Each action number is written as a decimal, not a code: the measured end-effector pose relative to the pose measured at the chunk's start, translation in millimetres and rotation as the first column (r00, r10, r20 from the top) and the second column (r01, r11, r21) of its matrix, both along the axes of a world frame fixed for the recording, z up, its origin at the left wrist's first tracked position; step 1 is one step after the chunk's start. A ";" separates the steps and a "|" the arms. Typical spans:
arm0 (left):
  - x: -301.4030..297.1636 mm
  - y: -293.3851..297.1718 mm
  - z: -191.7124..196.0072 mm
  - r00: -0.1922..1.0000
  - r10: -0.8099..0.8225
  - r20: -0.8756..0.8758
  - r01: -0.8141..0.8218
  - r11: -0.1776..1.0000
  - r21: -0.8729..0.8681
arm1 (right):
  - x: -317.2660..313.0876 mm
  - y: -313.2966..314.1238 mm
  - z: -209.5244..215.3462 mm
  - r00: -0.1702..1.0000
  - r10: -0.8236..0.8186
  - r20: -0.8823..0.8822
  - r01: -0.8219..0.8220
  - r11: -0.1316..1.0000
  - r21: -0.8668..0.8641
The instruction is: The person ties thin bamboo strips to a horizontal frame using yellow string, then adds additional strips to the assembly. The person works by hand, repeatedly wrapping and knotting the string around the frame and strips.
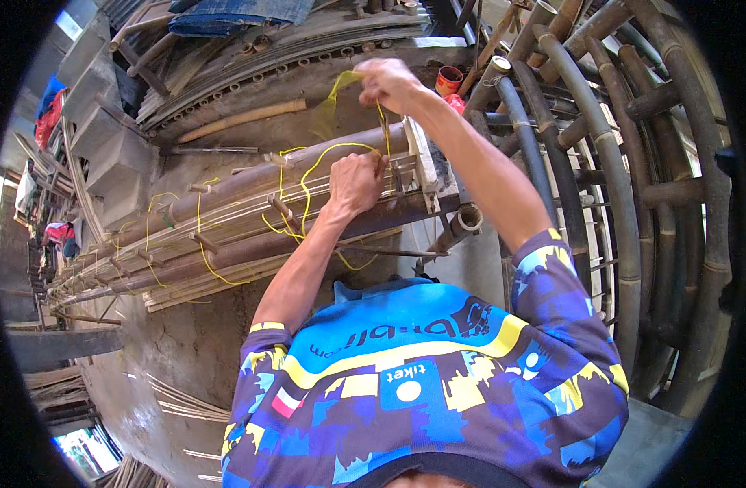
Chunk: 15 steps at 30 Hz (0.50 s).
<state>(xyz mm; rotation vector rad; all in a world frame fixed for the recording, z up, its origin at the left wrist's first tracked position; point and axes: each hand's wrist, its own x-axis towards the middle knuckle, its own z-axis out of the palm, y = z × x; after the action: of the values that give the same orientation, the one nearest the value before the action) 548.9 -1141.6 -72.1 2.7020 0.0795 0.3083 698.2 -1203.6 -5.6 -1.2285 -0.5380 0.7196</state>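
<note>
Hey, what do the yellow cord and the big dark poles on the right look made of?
Yellow cord: probably plastic with a smooth finish, judging by its vivid colour and thin loops. Dark poles: apparently bamboo, brownish, slightly glossy, given ringed joints along their length.

The left arm (298, 272) goes up and leans to the right. Its wrist (338, 213) is almost straight. The left hand (354, 184) is curled up like a fist, with the back of it on top. The right arm (485, 167) stretches farther out and slants up to the left. The right hand (391, 84) is higher up than the left one, and its fingers (369, 71) are bent in. The two hands are apart.
</note>
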 end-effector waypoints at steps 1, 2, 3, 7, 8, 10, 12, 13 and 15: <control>-0.4 -1.4 -1.2 1.000 -0.010 0.012 0.010 1.000 -0.015 | -7.5 -3.2 8.6 0.937 -0.122 -0.327 0.209 0.946 0.247; -1.8 -3.1 -0.7 0.998 -0.018 0.062 0.021 0.999 -0.047 | -15.0 -5.6 19.7 0.892 -0.128 -0.434 0.269 0.921 0.280; -4.1 -5.5 1.4 0.999 0.016 0.034 -0.015 0.999 -0.035 | -25.9 -14.2 29.0 0.898 -0.062 -0.435 0.201 0.939 0.281; -2.9 -7.4 30.5 1.000 0.000 0.013 0.000 1.000 -0.018 | -75.1 -60.7 51.1 0.963 0.183 -0.195 -0.104 0.927 0.360; 2.6 -5.9 38.9 0.998 -0.002 -0.068 0.001 1.000 -0.011 | -88.2 -69.7 51.5 0.993 0.119 -0.018 -0.114 0.980 0.164; 28.9 6.1 54.3 0.959 -0.212 0.186 0.250 0.945 -0.209 | -117.3 -81.4 46.7 0.967 0.172 0.187 -0.160 0.984 -0.081; 70.7 16.1 55.5 0.973 -0.128 0.192 0.224 0.716 -0.661 | -141.2 -83.5 38.8 0.921 0.259 0.291 -0.208 0.958 -0.196; 95.3 23.4 51.6 0.982 -0.091 0.168 0.179 0.749 -0.638 | -150.8 -84.0 34.1 0.861 0.288 0.419 -0.204 0.951 -0.234; 125.0 29.4 18.0 0.999 -0.036 0.022 0.042 0.850 -0.525 | -163.0 -86.1 24.3 0.836 0.250 0.489 -0.093 0.942 -0.322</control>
<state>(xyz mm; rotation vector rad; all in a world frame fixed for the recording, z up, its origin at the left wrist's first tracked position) 674.0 -1112.2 -54.2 2.1507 0.0899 0.2448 535.2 -1289.7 18.8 -1.6806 -1.0382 0.6221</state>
